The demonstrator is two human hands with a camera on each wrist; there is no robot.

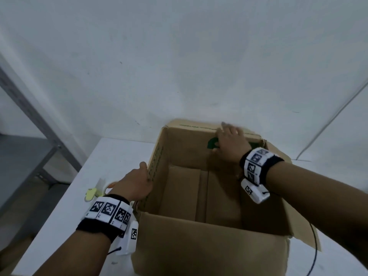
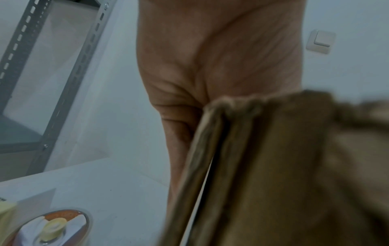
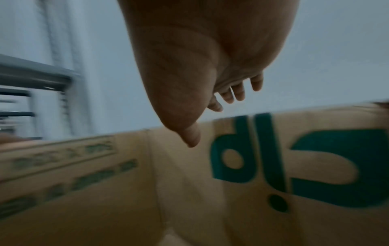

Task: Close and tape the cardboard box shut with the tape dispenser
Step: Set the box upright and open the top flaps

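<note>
The box (image 1: 209, 196) stands open on the bench (image 1: 111, 156), directly ahead. The left hand (image 1: 137, 186) grips its left flap; the right hand (image 1: 231, 144) lies with straight fingers on the far flap. The dispenser (image 1: 97, 193) sits left, nearest the left hand.

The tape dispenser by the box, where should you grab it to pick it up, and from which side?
Probably by the round roll, coming from above. The tape dispenser lies flat on the white table, to the left of the cardboard box, so its rim faces outward. The left hand is nearest, but now grips the box's left flap. Its handle is mostly hidden.
</note>
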